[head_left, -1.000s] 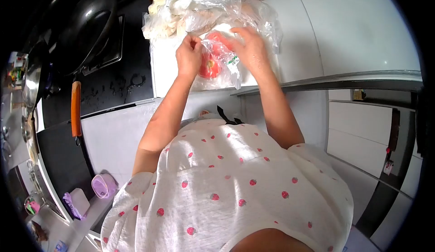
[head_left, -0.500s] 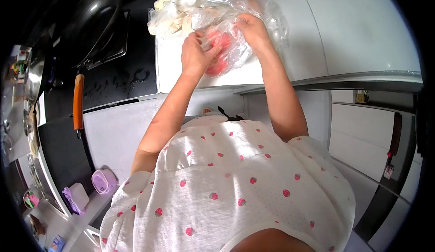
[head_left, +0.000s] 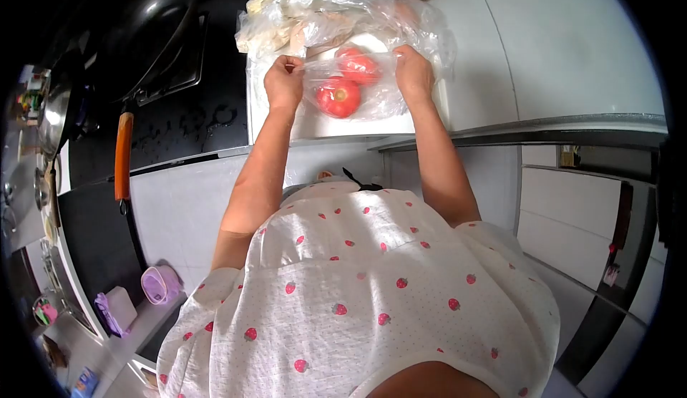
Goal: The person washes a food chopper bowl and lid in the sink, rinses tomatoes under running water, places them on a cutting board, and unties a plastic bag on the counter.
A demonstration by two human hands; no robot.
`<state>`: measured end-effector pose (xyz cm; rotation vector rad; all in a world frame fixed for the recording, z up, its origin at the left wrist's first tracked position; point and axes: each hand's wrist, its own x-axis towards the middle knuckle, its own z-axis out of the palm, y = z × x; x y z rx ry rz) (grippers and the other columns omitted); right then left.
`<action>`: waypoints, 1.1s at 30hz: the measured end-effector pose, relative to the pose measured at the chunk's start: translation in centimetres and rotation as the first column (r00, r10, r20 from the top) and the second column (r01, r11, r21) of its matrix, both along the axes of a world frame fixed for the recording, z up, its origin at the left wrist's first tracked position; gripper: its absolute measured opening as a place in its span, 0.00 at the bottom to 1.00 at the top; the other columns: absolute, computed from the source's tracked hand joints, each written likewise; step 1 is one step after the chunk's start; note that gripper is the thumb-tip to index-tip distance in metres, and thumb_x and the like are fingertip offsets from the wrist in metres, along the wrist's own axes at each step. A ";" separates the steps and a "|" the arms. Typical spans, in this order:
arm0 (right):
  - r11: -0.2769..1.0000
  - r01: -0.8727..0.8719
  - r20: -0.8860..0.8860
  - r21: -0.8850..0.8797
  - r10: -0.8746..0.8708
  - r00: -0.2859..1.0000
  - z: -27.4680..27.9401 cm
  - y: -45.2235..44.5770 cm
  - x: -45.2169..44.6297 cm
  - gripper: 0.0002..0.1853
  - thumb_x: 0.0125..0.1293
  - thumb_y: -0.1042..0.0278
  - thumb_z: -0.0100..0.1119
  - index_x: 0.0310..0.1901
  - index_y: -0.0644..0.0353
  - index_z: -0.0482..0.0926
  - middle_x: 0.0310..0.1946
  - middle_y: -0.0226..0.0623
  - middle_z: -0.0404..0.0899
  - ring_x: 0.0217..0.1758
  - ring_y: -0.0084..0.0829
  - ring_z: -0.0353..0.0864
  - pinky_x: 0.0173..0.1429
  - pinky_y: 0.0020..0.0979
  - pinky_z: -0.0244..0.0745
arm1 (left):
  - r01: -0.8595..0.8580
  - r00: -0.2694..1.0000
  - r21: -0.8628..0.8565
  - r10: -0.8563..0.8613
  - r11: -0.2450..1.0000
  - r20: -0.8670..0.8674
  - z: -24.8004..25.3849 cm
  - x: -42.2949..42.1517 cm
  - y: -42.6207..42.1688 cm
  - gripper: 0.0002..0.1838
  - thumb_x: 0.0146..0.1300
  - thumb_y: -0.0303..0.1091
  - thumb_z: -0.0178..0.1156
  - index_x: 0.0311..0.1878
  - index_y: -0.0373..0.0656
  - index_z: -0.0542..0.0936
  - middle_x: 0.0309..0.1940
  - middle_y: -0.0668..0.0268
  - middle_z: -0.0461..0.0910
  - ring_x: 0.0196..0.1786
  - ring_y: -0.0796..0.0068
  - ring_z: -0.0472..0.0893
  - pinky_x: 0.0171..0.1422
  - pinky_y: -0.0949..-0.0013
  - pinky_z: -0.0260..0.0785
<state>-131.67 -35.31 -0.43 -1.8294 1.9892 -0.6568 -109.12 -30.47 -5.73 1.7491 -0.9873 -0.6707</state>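
Vividly red tomatoes (head_left: 338, 97), clear bag (head_left: 385, 102) pinched in closed left grip (head_left: 284, 84) and right grip (head_left: 415, 76)

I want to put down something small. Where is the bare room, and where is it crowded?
The pale countertop, right of the heaped bags and beyond the metal edge, offers most room. A smaller patch lies on the black cooktop, between frying pan and white surface, but looks wet. The white surface is crowded: bags fill its far side, bagged tomatoes its middle.
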 end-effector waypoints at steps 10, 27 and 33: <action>0.928 -0.352 0.164 -0.119 0.368 0.915 1.5 -0.2 -2.2 0.13 0.55 0.69 0.52 0.43 0.55 0.77 0.36 0.47 0.79 0.46 0.44 0.76 0.51 0.38 0.68 | 0.386 0.852 -0.239 -0.444 0.891 -0.279 6.9 1.2 3.2 0.19 0.56 0.27 0.58 0.52 0.39 0.72 0.46 0.64 0.73 0.49 0.77 0.71 0.56 0.75 0.61; 0.875 -0.434 -0.304 0.216 0.483 0.821 0.0 5.4 3.6 0.07 0.51 0.71 0.53 0.31 0.63 0.78 0.30 0.47 0.78 0.36 0.47 0.77 0.40 0.42 0.72 | 0.401 0.729 0.211 -0.450 0.891 0.516 4.6 -2.0 4.4 0.13 0.49 0.22 0.55 0.40 0.38 0.76 0.38 0.54 0.77 0.42 0.54 0.77 0.48 0.61 0.68; 0.767 -0.548 0.041 0.334 0.569 0.821 -0.5 5.2 2.5 0.20 0.47 0.70 0.63 0.44 0.64 0.75 0.35 0.44 0.79 0.39 0.35 0.80 0.44 0.33 0.73 | 0.488 0.668 0.305 -0.575 0.818 0.472 3.9 -1.6 5.3 0.25 0.51 0.31 0.58 0.55 0.44 0.69 0.45 0.51 0.74 0.48 0.52 0.75 0.52 0.60 0.67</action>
